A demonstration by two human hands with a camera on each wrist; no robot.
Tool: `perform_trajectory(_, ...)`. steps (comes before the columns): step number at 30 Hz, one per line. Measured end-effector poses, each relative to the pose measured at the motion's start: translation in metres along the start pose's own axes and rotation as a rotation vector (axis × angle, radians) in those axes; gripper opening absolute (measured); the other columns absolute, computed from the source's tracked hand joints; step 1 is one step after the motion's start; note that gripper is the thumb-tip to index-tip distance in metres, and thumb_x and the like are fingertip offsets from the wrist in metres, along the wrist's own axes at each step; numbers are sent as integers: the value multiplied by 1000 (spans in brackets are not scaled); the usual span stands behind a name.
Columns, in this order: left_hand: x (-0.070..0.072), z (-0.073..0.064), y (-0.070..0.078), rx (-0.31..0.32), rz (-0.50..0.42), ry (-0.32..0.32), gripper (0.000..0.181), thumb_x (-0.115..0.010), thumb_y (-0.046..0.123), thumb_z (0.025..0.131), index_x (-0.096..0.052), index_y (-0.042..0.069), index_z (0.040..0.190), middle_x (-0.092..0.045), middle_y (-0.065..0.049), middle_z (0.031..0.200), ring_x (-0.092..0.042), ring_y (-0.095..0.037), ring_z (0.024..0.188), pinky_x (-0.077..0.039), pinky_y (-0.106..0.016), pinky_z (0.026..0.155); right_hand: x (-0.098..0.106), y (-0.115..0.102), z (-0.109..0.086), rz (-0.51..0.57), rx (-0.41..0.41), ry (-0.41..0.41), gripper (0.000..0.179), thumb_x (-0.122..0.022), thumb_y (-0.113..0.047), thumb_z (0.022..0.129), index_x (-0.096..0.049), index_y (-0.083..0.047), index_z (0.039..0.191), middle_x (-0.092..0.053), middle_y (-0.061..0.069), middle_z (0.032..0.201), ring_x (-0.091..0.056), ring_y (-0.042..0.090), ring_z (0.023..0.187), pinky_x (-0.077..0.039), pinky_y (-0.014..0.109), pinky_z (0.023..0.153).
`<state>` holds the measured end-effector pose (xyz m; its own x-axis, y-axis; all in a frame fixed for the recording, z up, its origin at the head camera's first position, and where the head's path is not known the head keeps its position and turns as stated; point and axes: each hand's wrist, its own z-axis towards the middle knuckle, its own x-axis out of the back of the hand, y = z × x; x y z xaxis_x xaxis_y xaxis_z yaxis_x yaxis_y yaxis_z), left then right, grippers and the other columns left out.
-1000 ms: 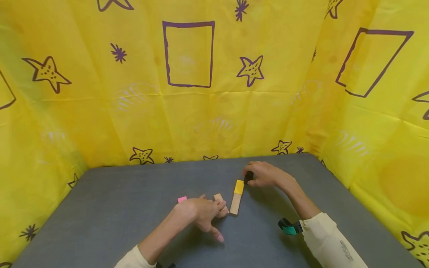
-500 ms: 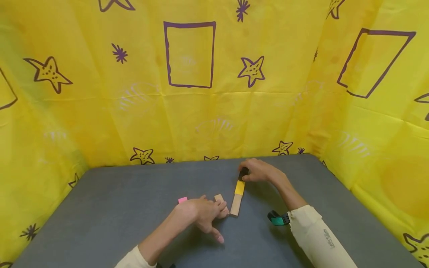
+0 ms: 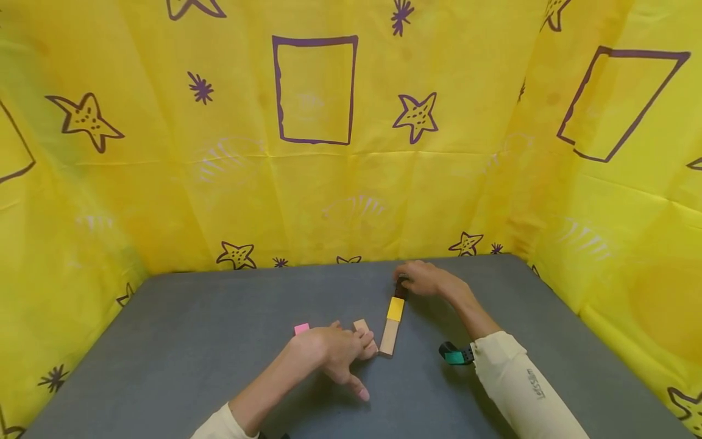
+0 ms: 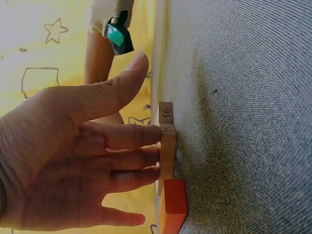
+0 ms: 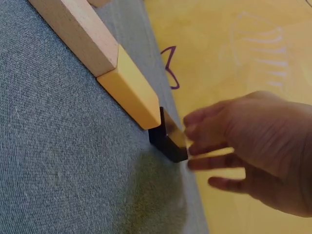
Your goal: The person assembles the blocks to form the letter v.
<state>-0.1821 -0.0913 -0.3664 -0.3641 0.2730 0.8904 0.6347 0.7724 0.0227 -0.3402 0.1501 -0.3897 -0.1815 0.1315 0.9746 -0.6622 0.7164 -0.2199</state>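
A row of blocks lies in the middle of the table in the head view: a plain wooden block (image 3: 389, 337), a yellow block (image 3: 395, 308) end to end with it, and a black block (image 5: 169, 136) at the far end. Beside the black block, my right hand (image 5: 253, 151) has its fingers apart from it. My left hand (image 3: 340, 353) lays straight fingertips on a slanted wooden block (image 4: 166, 156), thumb spread out. Digits are printed on the block ends in the left wrist view. A pink block (image 3: 301, 328) sits behind the left wrist, partly hidden.
Everything rests on a grey cloth-covered table (image 3: 192, 347). Yellow curtains (image 3: 312, 201) with star and frame drawings rise at its back and sides. In the left wrist view an orange-red block (image 4: 174, 197) stands near the left hand's little finger.
My right hand moved the black block leftward to the far end of the yellow one, then let go of it. The left hand stays on the slanted wooden block.
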Motion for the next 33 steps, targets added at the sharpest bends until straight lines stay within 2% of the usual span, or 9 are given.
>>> perform_trajectory(5,1,0,0,-2,9,0,100,-71,71,86,-33,22,165,-31,5,172,-41,-20,156,-28,-54,130,-1,0,1,-6,18,-32,28,-62,4,98,-72,1,123,-72,18,123,-68,33,113,-58,47,97)
perform_trajectory(11,1,0,0,0,11,-7,102,-70,71,86,-32,20,165,-31,4,172,-42,-21,155,-28,-54,131,-2,-1,2,-29,4,-49,28,-64,-1,101,-71,0,128,-70,18,125,-66,33,117,-57,47,100)
perform_trajectory(17,3,1,-1,-24,25,-16,96,-69,71,87,-35,25,164,-31,3,173,-39,-20,157,-28,-56,130,-1,-3,1,-34,20,-43,28,-66,-3,100,-71,-1,128,-71,16,122,-65,31,113,-57,46,98)
perform_trajectory(26,2,0,-1,-7,6,-27,99,-70,70,87,-33,23,165,-30,4,173,-38,-20,157,-27,-55,131,-3,-2,-2,-20,78,-36,26,-67,-2,99,-71,0,125,-71,16,120,-66,29,109,-57,45,96)
perform_trajectory(33,2,1,-1,2,-1,-39,99,-70,71,87,-32,24,165,-29,4,173,-38,-20,158,-27,-54,131,-4,-2,-2,-12,75,-44,29,-65,-4,101,-70,2,129,-70,18,122,-64,29,109,-56,44,95)
